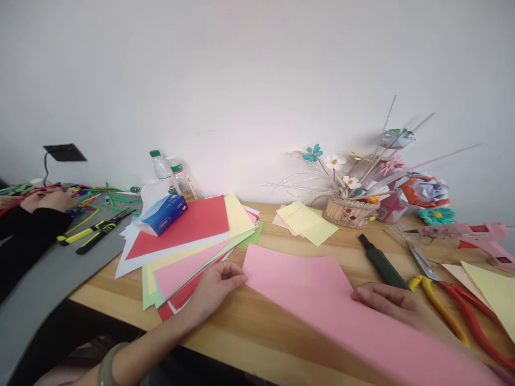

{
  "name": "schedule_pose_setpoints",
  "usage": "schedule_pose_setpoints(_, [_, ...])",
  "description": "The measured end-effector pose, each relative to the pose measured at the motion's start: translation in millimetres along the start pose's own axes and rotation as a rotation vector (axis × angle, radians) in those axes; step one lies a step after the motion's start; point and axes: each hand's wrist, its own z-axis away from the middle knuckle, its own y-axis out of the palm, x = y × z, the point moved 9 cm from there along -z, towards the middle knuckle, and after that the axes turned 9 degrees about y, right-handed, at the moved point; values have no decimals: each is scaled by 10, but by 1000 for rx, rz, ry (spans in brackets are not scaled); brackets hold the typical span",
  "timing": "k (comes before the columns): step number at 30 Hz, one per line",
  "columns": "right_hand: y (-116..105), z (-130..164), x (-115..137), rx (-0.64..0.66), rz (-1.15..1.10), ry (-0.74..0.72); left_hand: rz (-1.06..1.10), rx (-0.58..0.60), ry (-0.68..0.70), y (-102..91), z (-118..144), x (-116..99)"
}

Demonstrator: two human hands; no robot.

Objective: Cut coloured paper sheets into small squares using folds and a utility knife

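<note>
A pink sheet of paper [314, 300] lies flat on the wooden table [249, 332] in front of me. My left hand [217, 287] pinches its left corner, fingers closed, a ring on one finger. My right hand [388, 303] presses down flat on the sheet's right part, fingers stretched to the left. A fanned stack of coloured paper [189, 241], with a red sheet on top, lies just left of my left hand.
A blue tissue pack [164, 213] and two bottles [171, 171] stand behind the stack. Yellow squares [308, 221], a paper-flower basket [350, 209], a dark cutter [382, 264], red-yellow scissors [450, 300] and a pink glue gun [478, 236] lie to the right. Another person's hand [46, 201] works at far left.
</note>
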Motion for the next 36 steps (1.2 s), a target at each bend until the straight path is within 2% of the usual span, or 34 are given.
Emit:
schedule_pose_setpoints(3, [70,-66,26,68,-97,52,66,-44,65,1,-61,-84])
schedule_pose_setpoints(5, [20,-156,107,61,-139,45,138,-55,96,-6,-137,-198])
schedule_pose_setpoints(7, [-117,-264,251,30,-150,14,173,-72,122,-51,-245,-381])
schedule_pose_setpoints(10, [-440,-365,603,-60,-136,-62,177,-122,220,-193,-410,-793])
schedule_pose_setpoints(12, [-670,-325,874,-149,-119,-112,178,-182,367,-333,-452,-1114])
schedule_pose_setpoints(14, [-886,-185,1111,-291,-75,-175,155,-258,553,-481,-400,-1377])
schedule_pose_setpoints(16, [-1018,47,1325,-458,43,-338,87,-291,758,-559,-267,-1534])
schedule_pose_setpoints(17, [-995,167,1405,-483,107,-463,32,-264,864,-542,-185,-1571])
schedule_pose_setpoints(19, [-798,369,1429,-433,248,-712,-129,-148,1050,-403,-11,-1539])
schedule_pose_setpoints(21, [-526,458,1233,-339,380,-821,-331,-9,1179,-183,147,-1376])
schedule_pose_setpoints(23, [-238,463,941,-223,467,-820,-537,118,1259,53,275,-1142])
schedule_pose_setpoints(26, [164,403,526,-23,574,-709,-732,314,1330,352,418,-825])
schedule_pose_setpoints(28, [292,376,378,20,617,-648,-793,407,1319,458,449,-708])
schedule_pose_setpoints(30, [344,383,344,25,672,-646,-811,441,1232,474,404,-666])
schedule_pose_setpoints(33, [343,463,437,-26,774,-747,-794,450,1096,422,325,-667])
schedule_pose_setpoints(36, [331,580,581,-91,833,-890,-784,481,1115,401,360,-677])
